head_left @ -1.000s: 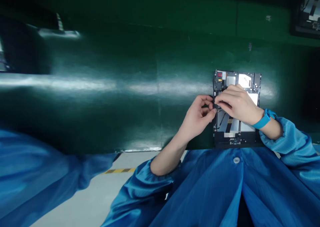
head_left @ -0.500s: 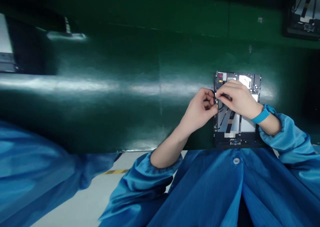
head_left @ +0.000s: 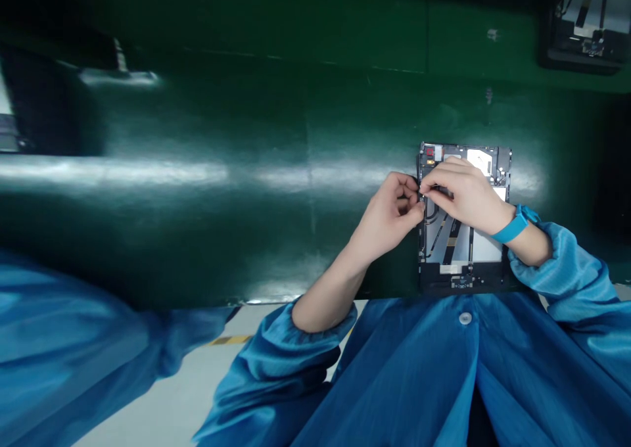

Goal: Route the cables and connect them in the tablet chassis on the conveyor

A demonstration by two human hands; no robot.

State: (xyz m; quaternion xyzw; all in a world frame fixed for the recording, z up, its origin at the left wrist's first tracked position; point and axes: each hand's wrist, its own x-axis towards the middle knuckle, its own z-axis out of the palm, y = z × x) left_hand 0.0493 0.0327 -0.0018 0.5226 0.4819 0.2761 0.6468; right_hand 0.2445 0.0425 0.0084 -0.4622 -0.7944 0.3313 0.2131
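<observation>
Dark green desk (head_left: 246, 171), glossy under lamp glare. Left hand (head_left: 389, 217) curled against the left edge of an opened tablet (head_left: 463, 250) near the desk's front edge; right hand (head_left: 461, 194) pinched over that edge, shifted slightly upward since a second ago. Item pinched too small to tell. Blue wristband (head_left: 513, 227) at right.

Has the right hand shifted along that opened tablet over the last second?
Yes. The right hand has crept toward the far end of the opened tablet, uncovering more of the middle.
</observation>
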